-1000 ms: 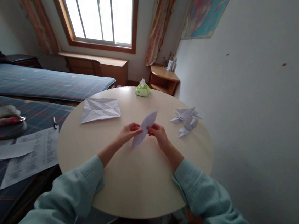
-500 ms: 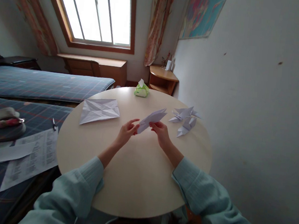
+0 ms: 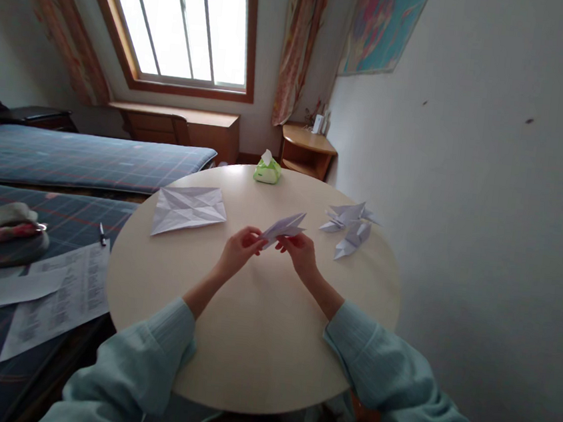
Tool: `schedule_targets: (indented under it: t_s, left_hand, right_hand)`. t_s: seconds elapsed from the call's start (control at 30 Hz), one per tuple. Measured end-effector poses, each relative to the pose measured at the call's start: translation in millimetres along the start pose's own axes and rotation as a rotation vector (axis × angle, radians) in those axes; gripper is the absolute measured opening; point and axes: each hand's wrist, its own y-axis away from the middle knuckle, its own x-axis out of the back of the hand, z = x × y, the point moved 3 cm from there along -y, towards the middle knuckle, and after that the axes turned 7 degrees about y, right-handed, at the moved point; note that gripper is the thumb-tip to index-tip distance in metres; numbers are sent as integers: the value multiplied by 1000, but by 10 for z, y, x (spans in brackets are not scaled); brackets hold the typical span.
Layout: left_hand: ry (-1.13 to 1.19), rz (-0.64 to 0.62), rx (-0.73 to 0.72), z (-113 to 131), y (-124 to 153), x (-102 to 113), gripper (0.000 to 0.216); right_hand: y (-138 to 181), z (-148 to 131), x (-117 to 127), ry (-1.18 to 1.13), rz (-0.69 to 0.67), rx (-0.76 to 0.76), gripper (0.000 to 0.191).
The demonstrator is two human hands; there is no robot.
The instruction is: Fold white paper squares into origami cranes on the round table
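A creased paper sheet [image 3: 189,209] lies near the surface's [image 3: 257,343] left edge. A green tissue pack [image 3: 267,170] sits at the far edge, and folded paper figures [image 3: 351,223] lie toward the right edge.

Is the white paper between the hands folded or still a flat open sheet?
Folded. The white paper is a narrow pointed shape with layered edges, pinched by the left hand and right hand above the round table.
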Motion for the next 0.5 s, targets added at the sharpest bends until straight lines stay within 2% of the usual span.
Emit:
schedule_targets:
  t_s: [0.2,0.5]
  left_hand:
    - [38,10,-80,-5,-9,-17,25]
    - [130,38,-31,-51,3,-43,27]
  right_hand:
    - [-1,19,-38,-104,-99,-31,29]
    - [-4,21,-14,131,-143,87,23]
